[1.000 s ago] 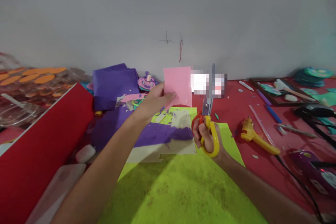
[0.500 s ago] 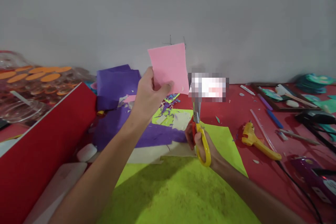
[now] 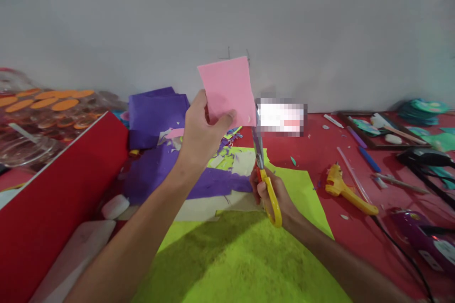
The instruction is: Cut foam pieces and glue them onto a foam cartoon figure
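Observation:
A pink sheet of felt or paper (image 3: 227,87) is pinched at its lower left between the thumb and fingers of my left hand (image 3: 206,125), held up above the table. My right hand (image 3: 275,189) grips scissors (image 3: 259,151) with yellow and red handles, their blades pointing up. The blades lie along the sheet's lower right edge; whether they bite into it I cannot tell. Below my hands are purple sheets (image 3: 213,182), cream pieces and small scraps (image 3: 231,139) on a large yellow-green sheet (image 3: 227,255).
A yellow glue gun (image 3: 346,191) lies at the right with its cord, near pens and a dark tray (image 3: 341,125). Folded purple sheets (image 3: 158,116) stand at the back left. A red panel (image 3: 64,161) and clear containers with orange discs (image 3: 53,103) are at the left.
The scissors have shifted left and tilted, bringing their blades up against the pink sheet's right edge. My left hand keeps its hold on the sheet.

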`<state>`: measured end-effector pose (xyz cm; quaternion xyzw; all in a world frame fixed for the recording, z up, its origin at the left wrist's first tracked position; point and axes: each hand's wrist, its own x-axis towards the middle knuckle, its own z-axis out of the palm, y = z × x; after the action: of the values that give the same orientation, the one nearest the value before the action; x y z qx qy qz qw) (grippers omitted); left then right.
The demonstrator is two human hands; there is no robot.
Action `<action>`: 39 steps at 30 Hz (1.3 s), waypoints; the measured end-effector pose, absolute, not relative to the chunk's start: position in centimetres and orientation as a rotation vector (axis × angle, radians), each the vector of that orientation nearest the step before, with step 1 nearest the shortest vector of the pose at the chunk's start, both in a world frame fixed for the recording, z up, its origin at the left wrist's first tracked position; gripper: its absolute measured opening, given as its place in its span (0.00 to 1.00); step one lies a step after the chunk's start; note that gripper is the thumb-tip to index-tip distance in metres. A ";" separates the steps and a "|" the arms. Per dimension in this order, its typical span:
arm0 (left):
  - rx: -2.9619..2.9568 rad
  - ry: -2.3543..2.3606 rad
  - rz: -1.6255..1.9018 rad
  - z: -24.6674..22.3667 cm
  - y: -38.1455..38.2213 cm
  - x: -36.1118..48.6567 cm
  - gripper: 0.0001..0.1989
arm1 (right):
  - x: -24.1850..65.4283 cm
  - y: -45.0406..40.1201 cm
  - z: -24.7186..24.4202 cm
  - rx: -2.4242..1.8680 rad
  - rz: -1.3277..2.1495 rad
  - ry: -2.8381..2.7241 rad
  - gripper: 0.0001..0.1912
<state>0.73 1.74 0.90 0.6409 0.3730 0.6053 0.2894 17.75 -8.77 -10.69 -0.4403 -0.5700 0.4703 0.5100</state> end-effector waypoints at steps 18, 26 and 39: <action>1.750 0.967 1.607 0.6 1.8 0.9 0.13 | 17.9 -8.7 -10.9 -1.077 1.148 -1.355 0.36; 1.724 0.966 1.590 0.7 1.7 0.9 0.13 | 18.2 -8.7 -11.0 -1.096 1.112 -1.382 0.36; 1.728 0.956 1.585 0.5 1.6 1.2 0.14 | 18.1 -8.6 -10.9 -1.094 1.117 -1.385 0.35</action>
<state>1.20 1.58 0.45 0.6509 0.3601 0.5971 0.3002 18.12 -8.62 -10.93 -0.4528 -0.5733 0.4625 0.5024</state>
